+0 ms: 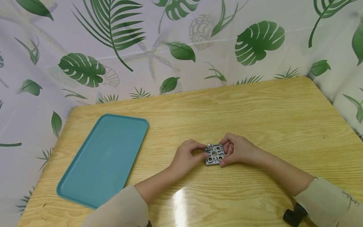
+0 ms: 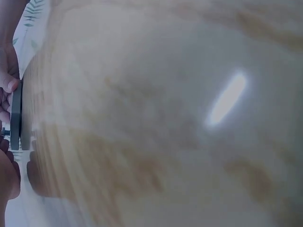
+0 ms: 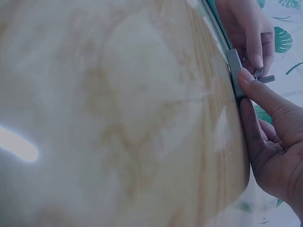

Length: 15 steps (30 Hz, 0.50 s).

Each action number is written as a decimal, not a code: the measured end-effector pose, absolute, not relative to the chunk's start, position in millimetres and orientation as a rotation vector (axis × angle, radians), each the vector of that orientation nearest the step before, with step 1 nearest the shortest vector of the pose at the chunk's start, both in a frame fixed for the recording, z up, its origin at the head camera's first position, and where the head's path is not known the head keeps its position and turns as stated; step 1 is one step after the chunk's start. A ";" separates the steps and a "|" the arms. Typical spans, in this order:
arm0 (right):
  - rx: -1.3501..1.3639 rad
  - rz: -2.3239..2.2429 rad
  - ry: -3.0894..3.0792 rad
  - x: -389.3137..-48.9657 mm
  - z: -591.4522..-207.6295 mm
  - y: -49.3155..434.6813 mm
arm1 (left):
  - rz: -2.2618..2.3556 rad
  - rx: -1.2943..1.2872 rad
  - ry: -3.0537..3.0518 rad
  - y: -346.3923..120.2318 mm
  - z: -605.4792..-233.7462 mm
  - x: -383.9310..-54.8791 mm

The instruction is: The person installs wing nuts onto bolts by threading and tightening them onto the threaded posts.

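A square grey metal plate [image 1: 214, 154] with several round holes lies low over the table between both hands. A short metal bolt [image 1: 209, 147] sticks up from its far left corner. My left hand [image 1: 185, 156] comes from the left, index finger and thumb bent around that corner and pinching at the bolt. My right hand [image 1: 239, 149] grips the plate's right side, thumb at the near right corner and index finger at the far one. In the right wrist view the plate [image 3: 235, 73] appears edge-on, with the right thumb [image 3: 248, 78] against it and the bolt [image 3: 266, 79] projecting.
A blue-green rectangular tray [image 1: 105, 157] lies on the left part of the wooden table [image 1: 255, 113]. Behind the table hangs a leaf-printed cloth [image 1: 181, 50]. Bright light reflects off the tabletop just in front of the left forearm. A black wrist device [image 1: 295, 214] shows beside the right sleeve.
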State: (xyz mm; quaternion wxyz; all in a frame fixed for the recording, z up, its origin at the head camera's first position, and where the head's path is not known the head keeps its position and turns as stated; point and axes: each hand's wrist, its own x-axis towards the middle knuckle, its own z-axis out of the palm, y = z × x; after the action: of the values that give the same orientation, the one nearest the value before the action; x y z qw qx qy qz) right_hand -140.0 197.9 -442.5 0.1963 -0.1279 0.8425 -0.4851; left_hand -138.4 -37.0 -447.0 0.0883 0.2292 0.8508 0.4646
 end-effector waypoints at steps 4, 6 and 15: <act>-0.363 -1.355 2.361 -140.8 -443.0 197.6 | 1.360 0.696 2.568 -35.1 -447.5 -141.2; -0.357 -1.355 2.355 -140.8 -442.6 197.4 | 1.340 0.722 2.570 -35.3 -447.1 -145.4; -0.355 -1.371 2.340 -139.1 -437.0 197.3 | 1.234 0.963 2.476 -30.5 -450.6 -174.0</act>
State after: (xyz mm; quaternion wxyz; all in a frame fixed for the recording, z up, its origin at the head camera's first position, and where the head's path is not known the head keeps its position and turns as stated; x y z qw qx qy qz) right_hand -139.1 197.3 -437.0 0.2018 -0.1272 0.8378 -0.4911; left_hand -174.0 -30.5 -450.6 0.1061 0.3269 0.8405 0.4189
